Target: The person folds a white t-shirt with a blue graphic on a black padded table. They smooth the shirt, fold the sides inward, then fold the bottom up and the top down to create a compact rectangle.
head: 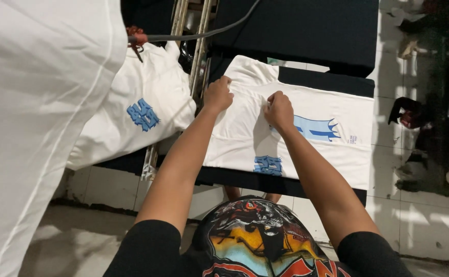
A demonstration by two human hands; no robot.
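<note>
A white T-shirt with blue prints (pixel 306 136) lies flat on a black counter (pixel 296 31). Both hands rest on it: the left hand (pixel 218 95) pinches its top edge with curled fingers, while the right hand (pixel 279 110), fingers closed, seems to grip cloth near the shirt's middle. Left of this shirt lies another white printed shirt (pixel 142 115).

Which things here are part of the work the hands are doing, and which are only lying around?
In hand:
- left hand and right hand, both pinching the fabric
- white T-shirt with blue print
- black board under it

Lying about:
- second white printed T-shirt on the left
- large white cloth hanging near the camera
- grey cable
- clothes on the floor
</note>
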